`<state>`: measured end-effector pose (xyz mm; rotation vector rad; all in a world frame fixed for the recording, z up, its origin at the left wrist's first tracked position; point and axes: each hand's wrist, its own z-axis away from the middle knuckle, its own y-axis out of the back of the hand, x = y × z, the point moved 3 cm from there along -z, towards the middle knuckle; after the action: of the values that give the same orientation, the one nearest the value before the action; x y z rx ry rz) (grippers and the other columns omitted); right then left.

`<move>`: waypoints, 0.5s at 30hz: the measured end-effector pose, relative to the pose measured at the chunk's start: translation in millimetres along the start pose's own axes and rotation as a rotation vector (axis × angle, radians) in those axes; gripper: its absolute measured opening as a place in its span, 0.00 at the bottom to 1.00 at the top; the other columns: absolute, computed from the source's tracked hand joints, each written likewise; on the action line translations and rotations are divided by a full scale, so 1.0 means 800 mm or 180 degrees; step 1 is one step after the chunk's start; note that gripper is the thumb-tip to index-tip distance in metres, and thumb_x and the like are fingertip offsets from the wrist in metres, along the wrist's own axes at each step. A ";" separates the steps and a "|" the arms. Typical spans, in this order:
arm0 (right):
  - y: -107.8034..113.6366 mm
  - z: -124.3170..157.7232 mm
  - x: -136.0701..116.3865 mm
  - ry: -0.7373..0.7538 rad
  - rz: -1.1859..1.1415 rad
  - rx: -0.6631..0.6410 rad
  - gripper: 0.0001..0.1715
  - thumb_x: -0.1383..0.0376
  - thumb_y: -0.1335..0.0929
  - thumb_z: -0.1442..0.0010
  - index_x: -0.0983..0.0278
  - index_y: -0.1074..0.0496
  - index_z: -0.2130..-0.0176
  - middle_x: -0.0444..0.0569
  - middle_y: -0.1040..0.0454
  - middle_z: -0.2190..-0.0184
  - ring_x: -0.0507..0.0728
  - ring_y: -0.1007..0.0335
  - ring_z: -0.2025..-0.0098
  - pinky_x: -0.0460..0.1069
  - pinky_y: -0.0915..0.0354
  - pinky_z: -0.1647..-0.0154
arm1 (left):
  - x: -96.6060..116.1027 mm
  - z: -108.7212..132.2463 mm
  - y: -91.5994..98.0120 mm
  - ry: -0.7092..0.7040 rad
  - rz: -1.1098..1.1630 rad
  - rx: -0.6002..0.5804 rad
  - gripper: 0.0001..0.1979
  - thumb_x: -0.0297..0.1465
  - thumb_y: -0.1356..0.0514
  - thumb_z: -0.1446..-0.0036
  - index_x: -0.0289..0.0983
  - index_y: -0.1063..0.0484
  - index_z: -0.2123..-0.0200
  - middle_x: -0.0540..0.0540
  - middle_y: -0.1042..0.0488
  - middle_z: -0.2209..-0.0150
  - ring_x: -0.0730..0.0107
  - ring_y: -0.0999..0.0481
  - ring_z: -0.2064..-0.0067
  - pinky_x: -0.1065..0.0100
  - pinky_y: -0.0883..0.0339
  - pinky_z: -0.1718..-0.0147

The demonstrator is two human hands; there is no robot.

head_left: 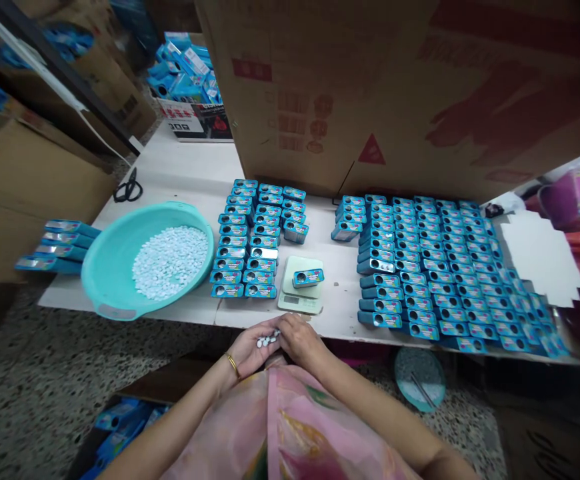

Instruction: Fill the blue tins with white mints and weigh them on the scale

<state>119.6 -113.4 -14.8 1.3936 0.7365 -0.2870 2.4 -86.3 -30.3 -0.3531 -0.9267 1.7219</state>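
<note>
So my left grip [250, 349] is palm up and loosely cupped, not closed, with a handful of white tablets [267, 341] sitting in it. My right grip [300, 339] is up against it with the fingers curled over the left fingertips; can't tell if it's pinching anything. Both are just in front of the bench [340, 270], near the scale [289, 283], which has one blue box [308, 277] on it. Left of that there's a block of boxes [233, 252] in rows, then the teal basin [115, 260] with a big heap of tablets inside. Way bigger block of boxes [428, 277] off to the right of the scale. Scissors [129, 191] are behind the basin, and a huge carton [320, 87] stands along the back of the bench.
</note>
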 end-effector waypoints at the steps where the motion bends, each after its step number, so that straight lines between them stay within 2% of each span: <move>1: 0.003 0.001 -0.001 0.0018 -0.0036 0.0039 0.12 0.71 0.39 0.45 0.66 0.35 0.58 0.51 0.34 0.64 0.55 0.40 0.61 0.49 0.39 0.60 | -0.001 -0.001 -0.001 0.0019 0.0021 0.0002 0.17 0.17 0.49 0.53 0.25 0.32 0.58 0.38 0.28 0.61 0.70 0.28 0.61 0.69 0.37 0.57; 5: 0.020 0.004 0.001 0.0123 -0.0261 0.0223 0.15 0.68 0.36 0.46 0.61 0.34 0.56 0.47 0.31 0.64 0.53 0.37 0.61 0.47 0.38 0.60 | -0.002 -0.004 -0.003 0.0084 0.0125 0.0074 0.15 0.18 0.50 0.53 0.25 0.31 0.60 0.39 0.27 0.64 0.70 0.28 0.63 0.69 0.35 0.58; 7: 0.039 0.005 0.018 -0.0001 -0.0401 0.0529 0.14 0.66 0.36 0.45 0.58 0.34 0.57 0.46 0.31 0.62 0.52 0.37 0.58 0.47 0.39 0.58 | 0.000 -0.006 -0.003 0.0100 0.0185 0.0161 0.13 0.21 0.49 0.51 0.26 0.31 0.62 0.39 0.27 0.65 0.69 0.28 0.62 0.69 0.35 0.59; 11: 0.078 -0.001 0.091 -0.0662 -0.0524 0.1320 0.20 0.64 0.39 0.44 0.63 0.40 0.50 0.54 0.37 0.55 0.56 0.42 0.52 0.52 0.39 0.57 | 0.014 -0.015 -0.005 0.0107 0.0256 0.0379 0.09 0.24 0.46 0.49 0.26 0.31 0.64 0.38 0.26 0.66 0.67 0.27 0.63 0.71 0.32 0.64; 13: 0.083 -0.013 0.129 -0.0847 -0.0571 0.1439 0.26 0.63 0.37 0.46 0.64 0.44 0.48 0.56 0.39 0.53 0.57 0.41 0.53 0.53 0.37 0.60 | 0.024 -0.023 -0.007 0.0043 0.0292 0.0476 0.08 0.24 0.46 0.49 0.28 0.31 0.65 0.39 0.26 0.67 0.69 0.26 0.64 0.72 0.31 0.67; 15: 0.078 -0.028 0.155 -0.0878 -0.0630 0.1380 0.28 0.63 0.35 0.49 0.64 0.43 0.49 0.54 0.38 0.53 0.57 0.39 0.54 0.52 0.37 0.62 | 0.033 -0.031 -0.009 -0.0038 0.0335 0.0536 0.07 0.24 0.45 0.49 0.29 0.31 0.65 0.40 0.27 0.68 0.70 0.26 0.66 0.73 0.30 0.70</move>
<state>242.9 -51.8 -42.5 1.6448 0.6023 -0.8162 13.2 -51.8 -35.7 -0.2847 -0.7768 1.8858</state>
